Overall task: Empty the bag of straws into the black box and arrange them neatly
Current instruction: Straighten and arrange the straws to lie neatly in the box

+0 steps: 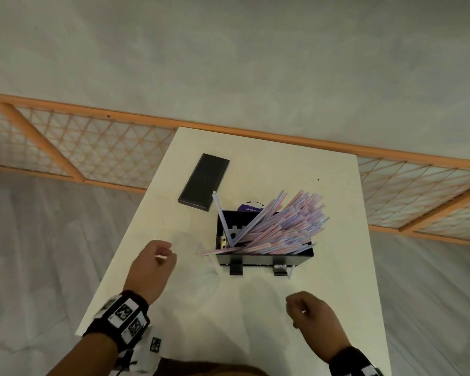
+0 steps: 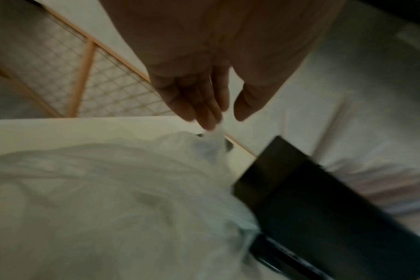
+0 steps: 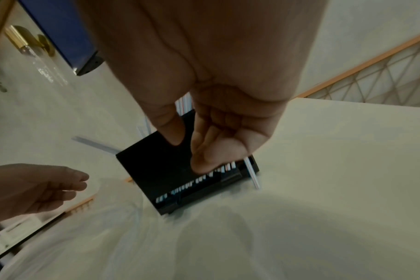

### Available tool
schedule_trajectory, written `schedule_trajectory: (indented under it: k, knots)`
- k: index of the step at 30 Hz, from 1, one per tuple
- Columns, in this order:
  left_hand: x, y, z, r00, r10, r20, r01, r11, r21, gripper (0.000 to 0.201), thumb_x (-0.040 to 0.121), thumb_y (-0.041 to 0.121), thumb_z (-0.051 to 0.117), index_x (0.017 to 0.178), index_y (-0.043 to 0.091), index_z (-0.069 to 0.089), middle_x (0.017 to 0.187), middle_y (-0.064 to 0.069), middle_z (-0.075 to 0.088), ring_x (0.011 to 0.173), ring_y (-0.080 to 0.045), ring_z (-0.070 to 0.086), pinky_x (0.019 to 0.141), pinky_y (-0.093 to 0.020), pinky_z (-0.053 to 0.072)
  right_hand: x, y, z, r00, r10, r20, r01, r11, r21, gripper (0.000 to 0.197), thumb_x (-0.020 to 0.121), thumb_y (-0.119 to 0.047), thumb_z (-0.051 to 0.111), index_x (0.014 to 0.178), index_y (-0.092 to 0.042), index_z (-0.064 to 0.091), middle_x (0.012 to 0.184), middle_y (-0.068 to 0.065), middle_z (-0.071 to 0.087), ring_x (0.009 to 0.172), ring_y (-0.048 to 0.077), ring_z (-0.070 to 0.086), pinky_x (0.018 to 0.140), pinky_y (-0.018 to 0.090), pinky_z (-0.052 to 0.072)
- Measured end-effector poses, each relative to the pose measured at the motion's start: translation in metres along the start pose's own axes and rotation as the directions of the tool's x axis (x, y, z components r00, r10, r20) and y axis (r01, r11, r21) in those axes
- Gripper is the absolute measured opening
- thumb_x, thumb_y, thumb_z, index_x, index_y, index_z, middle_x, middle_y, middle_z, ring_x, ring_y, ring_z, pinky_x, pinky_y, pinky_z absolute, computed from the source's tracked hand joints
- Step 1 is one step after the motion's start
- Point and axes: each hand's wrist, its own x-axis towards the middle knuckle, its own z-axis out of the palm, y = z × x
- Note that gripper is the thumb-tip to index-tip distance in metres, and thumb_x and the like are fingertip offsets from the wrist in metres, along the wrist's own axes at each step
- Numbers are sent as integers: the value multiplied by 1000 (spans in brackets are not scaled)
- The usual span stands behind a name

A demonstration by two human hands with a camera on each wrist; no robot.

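One box (image 1: 263, 259), one bag (image 2: 96, 189), left hand (image 1: 149, 267) pinching it, right hand (image 1: 315, 318) curled, hold unclear

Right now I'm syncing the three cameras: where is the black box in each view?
Head: black box right of centre on the white table.
Left wrist: box at lower right, blurred.
Right wrist: box mid-frame.
Shared landmark: the orange lattice fence behind the table, in all three.
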Motion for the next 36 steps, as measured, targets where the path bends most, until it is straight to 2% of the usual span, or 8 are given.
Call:
schedule_trajectory:
  k: [3,7,13,17,21,28,32,36]
  knots:
    - [-21,24,16,928,69,365,-102,992,72,8,95,35,69,102,33,65,98,9,69,80,-6,64,78,-30,55,9,-16,-10,982,-32,-189,38,999,30,14,91,-22,68,78,-28,67,75,-12,70,68,7,64,66,27,51]
    - [-25,45,40,782,8,624,-121,983,140,42,92,56,65,124,29,59,101,8,68,81,-2,67,73,-21,51,22,-46,-28,920,6,-392,74,979,190,24,86,-30,78,102,-33,60,73,-5,67,66,3,61,63,25,43]
    - [-18,81,51,934,56,354,-106,986,125,51,79,59,78,110,26,55,87,3,67,81,-12,64,73,-28,52,47,-72,-41,952,-102,-289,108,994,5,15,91,-31,71,97,-26,59,79,-6,66,69,4,59,56,15,35]
    - [-15,92,56,928,64,366,-109,989,103,61,77,57,81,117,31,44,89,2,65,82,-13,65,67,-25,47,61,-83,-27,955,-191,-227,174,981,-91,18,94,-24,63,84,-11,55,80,3,60,71,20,56,55,20,36]
    - [-12,97,72,906,137,401,-192,976,100,62,74,58,83,120,33,50,92,12,67,82,-5,65,64,-19,44,68,-102,-7,932,-322,-168,305,944,-123,15,95,-15,50,81,-20,47,82,1,56,74,18,48,65,30,35]
    - [0,104,90,930,183,319,-223,970,93,34,83,56,73,109,37,63,90,15,70,76,-1,65,67,-21,50,62,-126,14,903,-429,-14,419,889,-183,41,97,-13,40,128,-19,66,123,7,67,111,26,57,99,39,47]
    - [13,105,88,955,162,248,-211,960,186,30,95,53,62,92,24,71,80,3,67,80,-24,64,70,-29,46,48,-119,1,924,-369,-100,365,929,-59,32,95,-13,48,109,-29,73,96,-8,69,81,5,57,71,16,46]
    - [24,104,80,967,84,242,-121,983,140,44,99,42,58,69,12,66,73,-7,71,73,-29,66,72,-34,49,48,-102,-4,942,-270,-202,251,961,-112,35,91,-14,55,65,-35,45,66,-11,48,60,3,44,56,21,31]
